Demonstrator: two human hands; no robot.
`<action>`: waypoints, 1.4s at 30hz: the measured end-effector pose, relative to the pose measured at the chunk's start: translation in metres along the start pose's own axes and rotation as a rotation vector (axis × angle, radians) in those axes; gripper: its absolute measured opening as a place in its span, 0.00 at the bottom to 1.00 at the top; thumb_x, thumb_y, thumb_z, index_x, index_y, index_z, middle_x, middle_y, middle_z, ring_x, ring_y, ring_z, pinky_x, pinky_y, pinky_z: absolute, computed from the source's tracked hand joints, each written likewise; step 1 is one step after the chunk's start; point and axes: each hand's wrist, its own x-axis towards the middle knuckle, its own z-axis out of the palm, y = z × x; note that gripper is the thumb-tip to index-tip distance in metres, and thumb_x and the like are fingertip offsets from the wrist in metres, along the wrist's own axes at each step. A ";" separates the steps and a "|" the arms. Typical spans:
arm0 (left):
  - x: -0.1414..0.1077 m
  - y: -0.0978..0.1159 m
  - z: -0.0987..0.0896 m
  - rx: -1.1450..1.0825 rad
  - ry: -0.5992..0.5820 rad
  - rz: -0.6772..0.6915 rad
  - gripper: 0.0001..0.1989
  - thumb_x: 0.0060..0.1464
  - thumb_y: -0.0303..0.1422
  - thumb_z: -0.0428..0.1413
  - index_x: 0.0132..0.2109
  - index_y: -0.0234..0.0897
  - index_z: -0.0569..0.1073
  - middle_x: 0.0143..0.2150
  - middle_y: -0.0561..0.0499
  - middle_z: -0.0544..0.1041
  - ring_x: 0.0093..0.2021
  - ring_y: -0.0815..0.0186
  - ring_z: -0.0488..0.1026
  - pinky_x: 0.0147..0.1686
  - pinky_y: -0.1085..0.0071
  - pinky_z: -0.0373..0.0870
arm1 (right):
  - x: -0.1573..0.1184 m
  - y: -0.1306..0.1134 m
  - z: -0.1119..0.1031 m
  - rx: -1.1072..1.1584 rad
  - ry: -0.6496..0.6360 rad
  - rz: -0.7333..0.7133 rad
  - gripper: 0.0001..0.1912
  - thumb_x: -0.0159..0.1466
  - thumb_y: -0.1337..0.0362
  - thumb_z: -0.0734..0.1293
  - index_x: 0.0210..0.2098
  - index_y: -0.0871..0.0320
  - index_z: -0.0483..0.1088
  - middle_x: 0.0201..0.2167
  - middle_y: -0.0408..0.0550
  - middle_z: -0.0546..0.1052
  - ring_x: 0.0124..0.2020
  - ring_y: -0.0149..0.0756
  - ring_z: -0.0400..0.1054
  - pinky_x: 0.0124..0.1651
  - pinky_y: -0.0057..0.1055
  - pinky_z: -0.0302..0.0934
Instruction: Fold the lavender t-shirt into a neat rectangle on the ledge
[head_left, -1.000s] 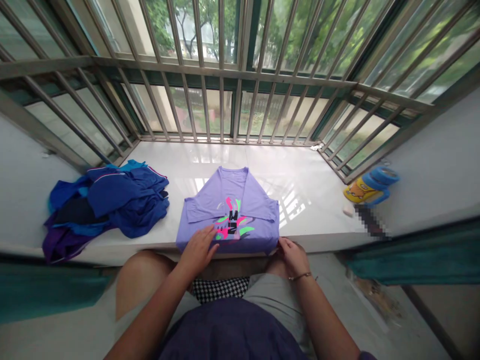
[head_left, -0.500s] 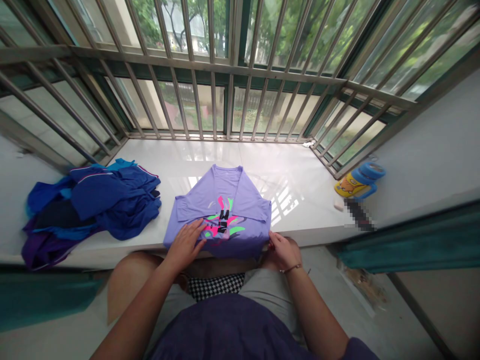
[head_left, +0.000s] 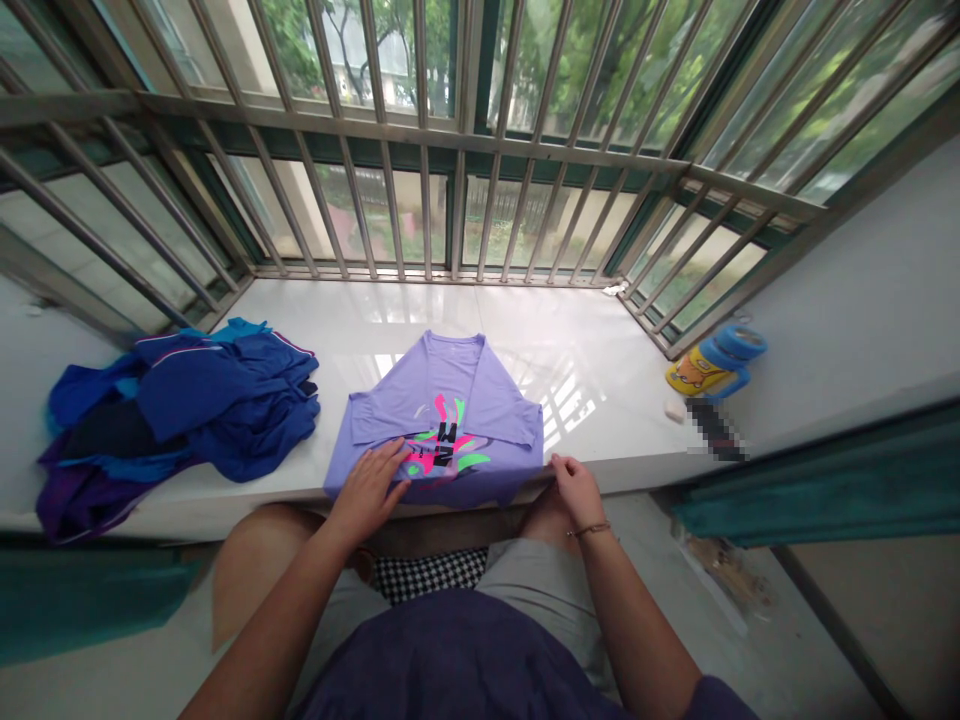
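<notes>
A lavender shirt (head_left: pixel 450 375) with a pink, green and black print lies on the white sill, its collar toward the window and both sleeves folded inward. Its lower part hangs over the sill's front edge. My left hand (head_left: pixel 373 490) rests on the shirt's lower left with its fingers spread. Just right of the shirt's lower right corner is my right hand (head_left: pixel 577 488), its fingers closed in a pinch at the sill's edge. Whether any fabric is between those fingertips is too small to tell.
A pile of blue and purple clothes (head_left: pixel 225 400) lies at the left on the sill (head_left: pixel 600 340). At the right stand a yellow and blue bottle (head_left: pixel 709 362), a small pale object (head_left: pixel 674 410) and a blurred dark item (head_left: pixel 716 430). Metal bars (head_left: pixel 457 215) line the window.
My right hand has moved a little to the right, off the shirt's lower right corner. That corner's hanging fabric has shifted. My left hand stays on the shirt.
</notes>
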 end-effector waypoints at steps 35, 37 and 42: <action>-0.002 -0.001 0.000 0.015 -0.002 0.018 0.28 0.72 0.42 0.51 0.74 0.43 0.65 0.77 0.42 0.65 0.75 0.49 0.65 0.74 0.43 0.61 | 0.043 -0.039 -0.030 -0.458 -0.122 -0.076 0.15 0.76 0.58 0.65 0.41 0.59 0.81 0.40 0.54 0.85 0.43 0.41 0.78 0.41 0.31 0.58; -0.003 -0.001 0.000 0.021 -0.011 0.019 0.28 0.72 0.42 0.51 0.75 0.43 0.64 0.77 0.42 0.65 0.75 0.49 0.65 0.74 0.42 0.60 | 0.046 -0.037 -0.031 -0.451 -0.113 -0.068 0.16 0.77 0.57 0.64 0.40 0.59 0.81 0.39 0.54 0.84 0.42 0.41 0.78 0.40 0.31 0.57; -0.003 -0.001 -0.001 0.037 -0.021 0.017 0.28 0.72 0.41 0.51 0.74 0.42 0.64 0.78 0.42 0.65 0.75 0.49 0.64 0.74 0.42 0.61 | 0.048 -0.032 -0.030 -0.429 -0.062 -0.049 0.18 0.78 0.57 0.62 0.42 0.59 0.80 0.39 0.55 0.84 0.41 0.41 0.77 0.39 0.31 0.56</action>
